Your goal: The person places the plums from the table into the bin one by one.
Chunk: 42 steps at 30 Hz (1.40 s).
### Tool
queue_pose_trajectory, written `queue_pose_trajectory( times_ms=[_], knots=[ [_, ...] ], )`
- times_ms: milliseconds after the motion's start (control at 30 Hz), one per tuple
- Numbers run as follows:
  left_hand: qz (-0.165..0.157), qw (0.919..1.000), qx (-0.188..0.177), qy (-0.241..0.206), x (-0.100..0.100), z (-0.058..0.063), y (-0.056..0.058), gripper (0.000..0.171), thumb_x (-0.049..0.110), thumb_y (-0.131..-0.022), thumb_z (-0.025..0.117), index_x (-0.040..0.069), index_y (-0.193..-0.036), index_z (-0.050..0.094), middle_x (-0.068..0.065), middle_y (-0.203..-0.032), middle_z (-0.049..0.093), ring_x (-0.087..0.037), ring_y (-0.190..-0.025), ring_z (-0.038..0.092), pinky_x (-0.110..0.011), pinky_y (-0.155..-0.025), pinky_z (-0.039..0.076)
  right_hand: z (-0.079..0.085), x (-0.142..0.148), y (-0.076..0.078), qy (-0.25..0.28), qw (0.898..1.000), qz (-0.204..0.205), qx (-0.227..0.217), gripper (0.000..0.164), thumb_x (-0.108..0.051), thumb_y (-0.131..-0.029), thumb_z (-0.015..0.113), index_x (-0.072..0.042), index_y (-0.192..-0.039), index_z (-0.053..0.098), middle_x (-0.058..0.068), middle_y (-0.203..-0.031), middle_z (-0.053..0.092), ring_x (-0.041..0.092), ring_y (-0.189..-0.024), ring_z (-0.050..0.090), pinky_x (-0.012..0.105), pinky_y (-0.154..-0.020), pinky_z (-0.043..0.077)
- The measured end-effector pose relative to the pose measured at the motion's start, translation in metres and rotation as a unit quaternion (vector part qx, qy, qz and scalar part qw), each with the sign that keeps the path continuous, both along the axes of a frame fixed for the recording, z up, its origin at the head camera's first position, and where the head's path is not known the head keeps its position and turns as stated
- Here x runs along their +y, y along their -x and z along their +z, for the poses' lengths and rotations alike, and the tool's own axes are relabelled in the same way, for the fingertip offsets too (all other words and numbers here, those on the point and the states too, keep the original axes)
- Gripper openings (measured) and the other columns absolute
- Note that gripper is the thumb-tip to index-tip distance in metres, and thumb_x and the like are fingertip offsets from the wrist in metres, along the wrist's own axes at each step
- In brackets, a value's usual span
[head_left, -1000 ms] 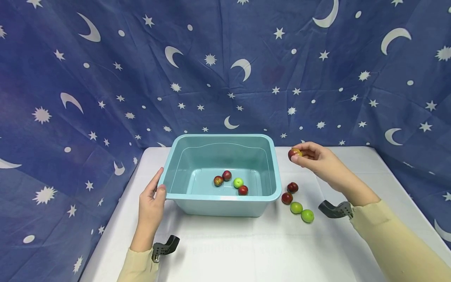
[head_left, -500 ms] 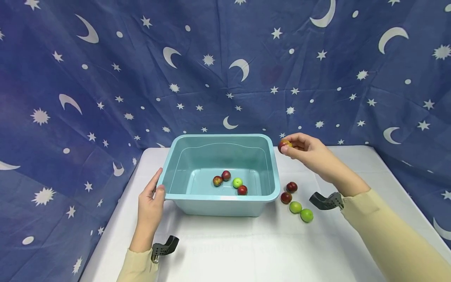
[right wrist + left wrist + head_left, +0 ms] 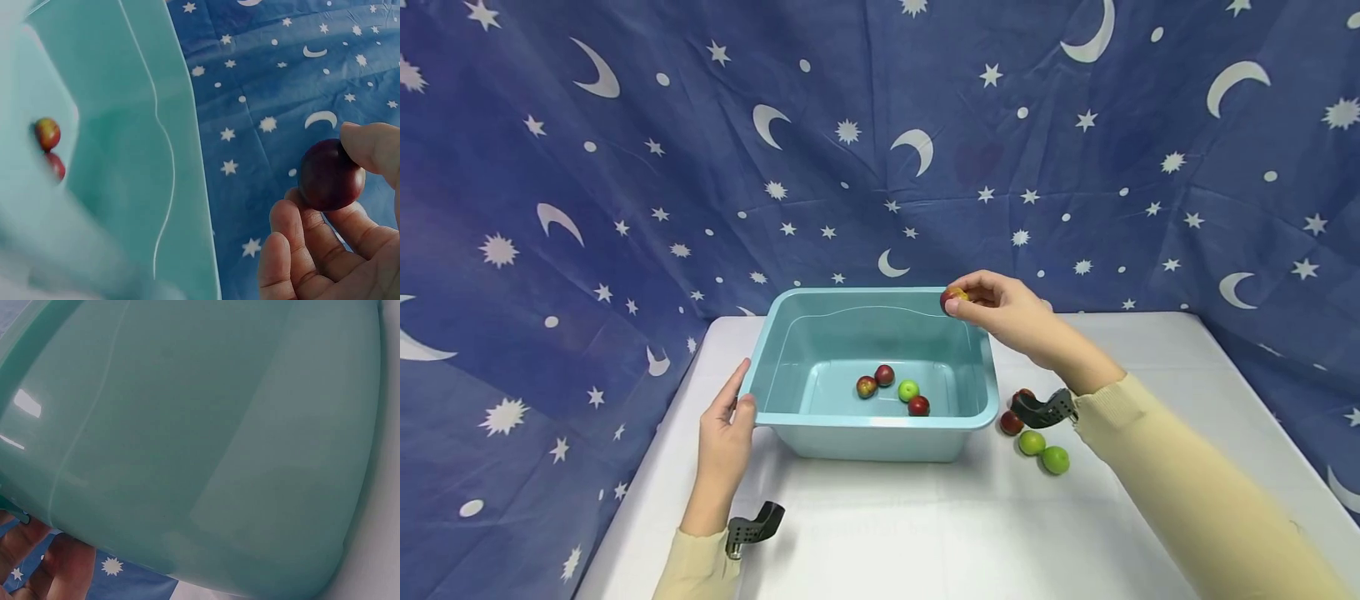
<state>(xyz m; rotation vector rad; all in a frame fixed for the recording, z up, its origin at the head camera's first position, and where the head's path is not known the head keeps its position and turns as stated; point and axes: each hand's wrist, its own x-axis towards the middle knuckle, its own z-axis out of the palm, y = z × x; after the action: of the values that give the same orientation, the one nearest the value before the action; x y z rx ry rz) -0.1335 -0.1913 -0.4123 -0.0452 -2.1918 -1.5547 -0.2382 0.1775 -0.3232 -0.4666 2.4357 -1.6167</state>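
Observation:
A red and yellow plum [image 3: 953, 300] is pinched between the thumb and fingers of my right hand [image 3: 1006, 312], raised over the tub's back right corner. In the right wrist view the same plum [image 3: 331, 175] looks dark red, held at the fingertips. My left hand [image 3: 725, 429] grips the light blue plastic tub [image 3: 872, 442] by its left rim near the front corner, thumb on top; the left wrist view has its fingers [image 3: 69, 565] at the rim. Inside the tub lie a green plum [image 3: 908, 390] and several red ones, among them a red plum [image 3: 918, 406] by the front wall.
Right of the tub, on the white tablecloth [image 3: 880, 525], sit two green plums [image 3: 1055, 460] and a dark red plum [image 3: 1011, 422]. Another red plum [image 3: 1022, 393] is partly hidden by the right wrist camera mount [image 3: 1045, 408]. A blue star-and-moon cloth [image 3: 850, 200] hangs behind the table.
My right hand has carried the plum left, from beside the tub to over its back right corner, rising slightly. The left hand and tub stay in place.

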Motion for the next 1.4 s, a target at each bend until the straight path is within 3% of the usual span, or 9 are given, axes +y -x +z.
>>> queue_pose_trajectory(
  times_ms=[367, 633, 800, 1067, 1400],
  knots=[
    [-0.003, 0.9999, 0.012, 0.006, 0.0, -0.001, 0.0, 0.046, -0.001, -0.093, 0.045, -0.002, -0.139, 0.05, -0.016, -0.139, 0.051, -0.027, -0.124, 0.049, -0.013, -0.091, 0.041, -0.002, -0.046, 0.022, 0.025, 0.999, 0.043, -0.007, 0.04, -0.042, -0.086, 0.071, -0.017, -0.116, 0.063, 0.004, -0.111, 0.065, 0.022, -0.103, 0.059, 0.04, -0.088, 0.049],
    [-0.003, 1.0, 0.007, 0.004, 0.0, -0.003, 0.001, 0.046, 0.0, -0.094, 0.046, 0.002, -0.139, 0.051, -0.013, -0.139, 0.052, -0.023, -0.12, 0.052, -0.013, -0.084, 0.044, -0.015, -0.069, 0.036, 0.011, 0.998, 0.049, -0.032, 0.036, -0.033, -0.085, 0.073, -0.013, -0.114, 0.062, 0.007, -0.107, 0.064, 0.025, -0.1, 0.058, 0.04, -0.086, 0.046],
    [-0.007, 0.9999, 0.012, 0.003, -0.001, -0.003, 0.0, 0.046, 0.0, -0.094, 0.046, 0.0, -0.139, 0.05, -0.015, -0.138, 0.051, -0.027, -0.122, 0.05, -0.012, -0.088, 0.043, -0.024, -0.078, 0.039, -0.03, 0.997, 0.048, -0.054, 0.032, -0.029, -0.086, 0.073, -0.01, -0.109, 0.062, 0.009, -0.102, 0.064, 0.03, -0.098, 0.056, 0.043, -0.084, 0.046],
    [-0.01, 0.9998, 0.016, 0.002, 0.0, -0.003, 0.001, 0.046, -0.001, -0.094, 0.045, -0.002, -0.139, 0.05, -0.017, -0.139, 0.051, -0.028, -0.123, 0.049, -0.013, -0.09, 0.041, -0.037, -0.084, 0.038, -0.097, 0.987, 0.076, -0.104, 0.028, -0.029, -0.088, 0.071, -0.01, -0.107, 0.062, 0.01, -0.103, 0.066, 0.025, -0.093, 0.059, 0.039, -0.082, 0.049],
    [-0.01, 0.9998, 0.013, -0.005, -0.001, -0.003, 0.001, 0.046, -0.001, -0.094, 0.045, 0.0, -0.139, 0.05, -0.015, -0.139, 0.051, -0.027, -0.125, 0.049, -0.013, -0.091, 0.041, -0.036, -0.086, 0.036, -0.102, 0.985, 0.083, -0.112, 0.028, -0.031, -0.089, 0.07, -0.011, -0.108, 0.062, 0.012, -0.106, 0.065, 0.025, -0.095, 0.059, 0.036, -0.081, 0.049]
  ],
)
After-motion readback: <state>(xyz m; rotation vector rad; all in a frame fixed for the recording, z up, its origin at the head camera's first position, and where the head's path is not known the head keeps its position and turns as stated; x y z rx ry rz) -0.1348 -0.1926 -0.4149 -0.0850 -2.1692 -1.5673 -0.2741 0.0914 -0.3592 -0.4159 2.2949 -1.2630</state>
